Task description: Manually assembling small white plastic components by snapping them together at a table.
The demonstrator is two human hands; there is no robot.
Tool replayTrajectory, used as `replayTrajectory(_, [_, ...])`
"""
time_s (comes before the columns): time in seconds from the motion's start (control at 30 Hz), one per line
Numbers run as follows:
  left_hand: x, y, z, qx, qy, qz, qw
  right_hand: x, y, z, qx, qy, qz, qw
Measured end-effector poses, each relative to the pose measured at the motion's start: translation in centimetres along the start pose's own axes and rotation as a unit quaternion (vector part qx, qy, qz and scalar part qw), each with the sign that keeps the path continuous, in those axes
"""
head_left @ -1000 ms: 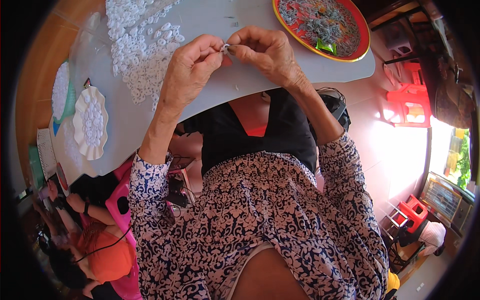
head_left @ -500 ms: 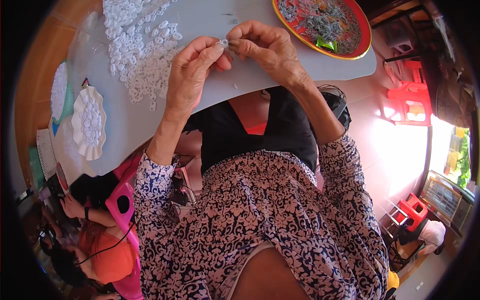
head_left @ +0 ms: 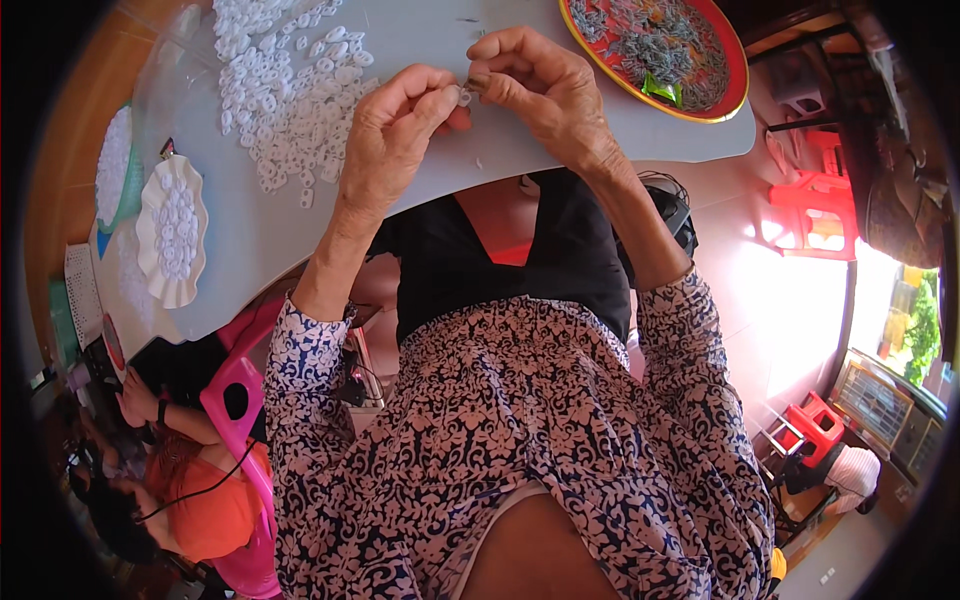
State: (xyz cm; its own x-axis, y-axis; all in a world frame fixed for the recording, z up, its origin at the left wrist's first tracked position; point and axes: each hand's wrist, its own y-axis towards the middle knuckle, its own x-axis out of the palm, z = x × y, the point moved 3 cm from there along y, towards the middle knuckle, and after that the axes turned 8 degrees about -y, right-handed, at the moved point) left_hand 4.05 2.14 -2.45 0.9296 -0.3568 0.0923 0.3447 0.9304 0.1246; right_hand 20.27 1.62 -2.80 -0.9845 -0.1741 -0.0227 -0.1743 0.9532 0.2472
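Above the table's near edge, my left hand (head_left: 395,130) pinches a small white plastic piece (head_left: 464,97) between thumb and fingers. Close beside it, my right hand (head_left: 548,98) is closed in a pinch, its thumb tip almost against the piece. Whatever lies between the right fingertips is too small or hidden to name. Left of my left hand, a loose heap of similar white oval pieces (head_left: 290,115) spreads over the grey table (head_left: 250,240). To the right stands a red round tray with a yellow rim (head_left: 695,117), holding many small grey metal-looking pieces (head_left: 655,48) and a green wrapper (head_left: 660,90).
A white scalloped dish (head_left: 180,292) of white pieces stands at the table's left, by a green-edged container (head_left: 115,165). Lower left, a person in orange (head_left: 215,505) sits on a pink chair (head_left: 232,400). Red stools (head_left: 815,205) stand on the floor at right.
The white piece now shows lower between my fingertips, and my right fingertips have shifted slightly up and away from it. The whole view has moved a little.
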Motion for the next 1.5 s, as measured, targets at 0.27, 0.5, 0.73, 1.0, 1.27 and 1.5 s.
replayTrajectory(0.27, [-0.02,0.03,-0.26,0.0,0.015,-0.011,1.0,-0.12,0.03,-0.17,-0.001,-0.015,0.013,1.0])
replayTrajectory(0.5, [0.18,-0.12,-0.33,0.011,0.025,-0.007,1.0,-0.04,0.06,-0.13,0.001,-0.013,0.011,1.0])
replayTrajectory(0.73, [0.26,-0.29,-0.34,0.013,0.025,0.003,1.0,-0.03,0.08,-0.21,0.0,-0.018,0.015,1.0])
replayTrajectory(1.0, [0.35,-0.34,-0.4,0.027,0.039,0.01,0.999,0.07,0.02,-0.41,0.007,-0.025,0.009,1.0])
replayTrajectory(1.27, [0.63,-0.72,-0.39,0.04,0.038,0.033,0.998,0.17,0.0,-0.45,0.007,-0.029,-0.007,1.0])
replayTrajectory(1.5, [0.47,-0.82,-0.6,0.019,-0.015,0.019,1.0,0.22,-0.04,-0.73,-0.02,-0.095,-0.017,0.995])
